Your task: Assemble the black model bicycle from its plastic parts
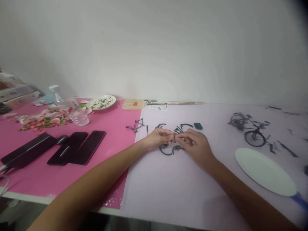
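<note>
My left hand [160, 138] and my right hand [195, 144] meet over the pale sheet, fingertips pinched together around a small dark piece too small to make out. Below and around them lie black model bicycle parts, among them a curved part [166, 152] and another curved part [177, 149], partly covered by the hands. Behind my right hand are a dark curved strip [186, 125] and a dark green block [198, 126]. Left of my hands rests a small black bicycle frame [137, 125], with a tiny screwdriver [147, 129] beside it.
On the right stand a model bicycle [250, 128], scattered dark parts [286, 148] and a white oval fan [266, 171]. Leftward on pink covering lie two phones [88, 147], a black box-like device [30, 150], a plastic bottle [72, 109], petals [48, 117] and a plate [113, 103].
</note>
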Demonstrator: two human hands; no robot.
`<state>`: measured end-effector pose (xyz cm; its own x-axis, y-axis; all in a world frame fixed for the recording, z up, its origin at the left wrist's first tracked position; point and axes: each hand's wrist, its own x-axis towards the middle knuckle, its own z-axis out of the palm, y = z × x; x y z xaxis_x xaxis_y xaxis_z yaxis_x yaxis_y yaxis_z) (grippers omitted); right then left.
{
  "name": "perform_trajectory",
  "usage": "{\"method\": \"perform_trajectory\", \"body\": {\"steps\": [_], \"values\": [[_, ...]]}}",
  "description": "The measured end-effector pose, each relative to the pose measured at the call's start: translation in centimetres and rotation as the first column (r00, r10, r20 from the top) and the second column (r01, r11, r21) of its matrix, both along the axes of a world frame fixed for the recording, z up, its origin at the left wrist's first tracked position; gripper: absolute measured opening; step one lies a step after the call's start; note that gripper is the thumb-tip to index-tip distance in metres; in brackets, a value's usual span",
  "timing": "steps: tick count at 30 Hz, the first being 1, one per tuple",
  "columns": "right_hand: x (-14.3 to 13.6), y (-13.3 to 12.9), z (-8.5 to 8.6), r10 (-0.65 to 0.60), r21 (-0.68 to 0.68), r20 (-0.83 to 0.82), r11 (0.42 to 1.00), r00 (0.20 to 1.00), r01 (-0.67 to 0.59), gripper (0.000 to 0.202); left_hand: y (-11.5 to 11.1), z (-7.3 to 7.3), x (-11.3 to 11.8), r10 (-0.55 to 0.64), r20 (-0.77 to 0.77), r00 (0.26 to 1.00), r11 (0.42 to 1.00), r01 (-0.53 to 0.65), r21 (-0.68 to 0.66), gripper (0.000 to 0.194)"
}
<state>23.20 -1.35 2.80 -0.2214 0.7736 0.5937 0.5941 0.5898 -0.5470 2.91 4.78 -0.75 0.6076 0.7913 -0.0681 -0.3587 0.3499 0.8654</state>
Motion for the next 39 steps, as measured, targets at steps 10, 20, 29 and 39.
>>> {"method": "perform_trajectory", "body": {"steps": [10,20,29,39], "values": [[-0.3,-0.2,0.3,-0.014,-0.028,-0.065,1.0,0.998,0.012,0.013,0.2,-0.4,0.0,0.003,-0.038,0.999,0.999,-0.002,0.047,0.048],[-0.5,-0.2,0.6,-0.078,-0.35,-0.271,0.936,0.959,-0.022,0.026,0.0,-0.1,0.0,-0.003,-0.083,0.997,0.994,0.012,0.105,0.049],[-0.3,0.8,-0.7,-0.095,-0.503,-0.468,0.846,0.879,-0.176,0.04,0.2,-0.4,0.1,-0.004,-0.048,0.999,0.995,0.009,0.098,0.046],[-0.4,0.6,-0.4,-0.114,-0.592,-0.51,0.766,0.853,-0.251,0.04,0.1,-0.1,-0.1,-0.018,-0.096,0.995,0.992,0.029,0.124,0.047]]}}
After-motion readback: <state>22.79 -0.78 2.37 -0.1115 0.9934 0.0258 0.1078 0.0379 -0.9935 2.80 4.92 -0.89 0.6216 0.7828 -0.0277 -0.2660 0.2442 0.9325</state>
